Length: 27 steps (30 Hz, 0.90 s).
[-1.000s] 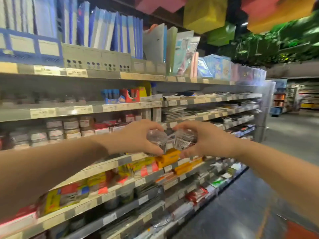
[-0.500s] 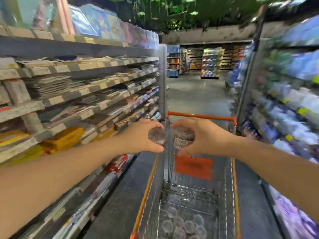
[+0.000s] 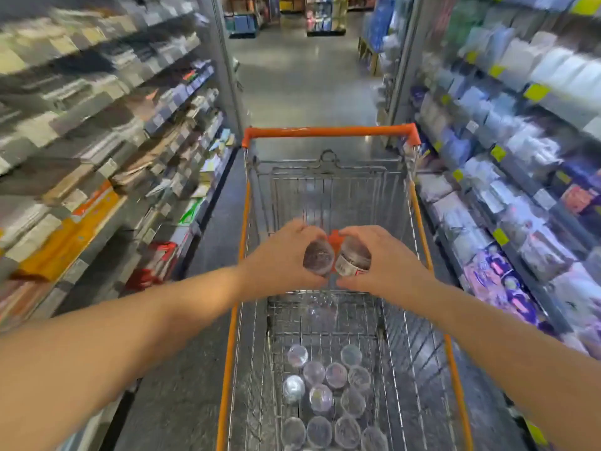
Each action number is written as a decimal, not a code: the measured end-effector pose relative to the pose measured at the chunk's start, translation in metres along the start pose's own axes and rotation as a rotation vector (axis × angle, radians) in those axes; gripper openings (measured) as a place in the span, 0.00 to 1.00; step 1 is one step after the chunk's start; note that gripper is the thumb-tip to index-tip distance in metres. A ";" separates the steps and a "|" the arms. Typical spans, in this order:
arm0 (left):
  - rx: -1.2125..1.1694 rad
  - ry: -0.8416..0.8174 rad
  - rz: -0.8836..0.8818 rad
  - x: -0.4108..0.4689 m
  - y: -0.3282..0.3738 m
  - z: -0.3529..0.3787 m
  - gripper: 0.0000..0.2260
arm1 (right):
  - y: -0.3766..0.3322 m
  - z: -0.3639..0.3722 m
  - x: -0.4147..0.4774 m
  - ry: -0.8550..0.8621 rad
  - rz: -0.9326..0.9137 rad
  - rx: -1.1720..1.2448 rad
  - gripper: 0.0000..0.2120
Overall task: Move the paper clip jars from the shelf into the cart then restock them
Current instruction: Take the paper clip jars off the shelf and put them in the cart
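left hand (image 3: pixel 279 258) grips a clear jar (image 3: pixel 318 257), right hand (image 3: pixel 387 265) a labelled jar (image 3: pixel 353 260), above the cart (image 3: pixel 328 131)

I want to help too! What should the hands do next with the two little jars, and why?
The left hand grips one jar, the right hand a labelled jar, both above the cart, where more jars already sit. So probably lower them in and let go.

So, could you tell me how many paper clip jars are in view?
14: a jar in the left hand, a jar in the right hand, both above the cart, and 12 jars on its floor. Blur and the frame edge may hide more.
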<state>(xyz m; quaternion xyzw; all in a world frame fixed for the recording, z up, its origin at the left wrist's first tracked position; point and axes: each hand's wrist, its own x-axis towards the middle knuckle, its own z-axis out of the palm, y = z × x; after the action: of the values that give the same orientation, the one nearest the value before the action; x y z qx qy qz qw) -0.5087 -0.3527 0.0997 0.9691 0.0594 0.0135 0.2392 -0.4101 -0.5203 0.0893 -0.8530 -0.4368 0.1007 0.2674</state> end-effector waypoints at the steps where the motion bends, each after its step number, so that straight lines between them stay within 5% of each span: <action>1: 0.002 -0.040 -0.005 0.005 -0.008 0.017 0.29 | 0.012 0.016 0.003 0.002 0.037 0.009 0.36; 14: -0.010 -0.264 -0.198 0.013 -0.090 0.231 0.29 | 0.126 0.205 -0.016 -0.264 0.309 -0.055 0.31; 24: 0.018 -0.475 -0.346 -0.046 -0.112 0.372 0.39 | 0.166 0.324 -0.087 -0.494 0.490 -0.110 0.35; 27: -0.023 -0.467 -0.374 -0.055 -0.115 0.391 0.34 | 0.176 0.340 -0.097 -0.485 0.511 -0.098 0.34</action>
<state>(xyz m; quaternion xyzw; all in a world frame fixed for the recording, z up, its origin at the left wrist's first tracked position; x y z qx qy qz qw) -0.5542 -0.4387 -0.3000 0.9155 0.1799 -0.2534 0.2556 -0.4840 -0.5564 -0.2968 -0.8977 -0.2643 0.3430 0.0809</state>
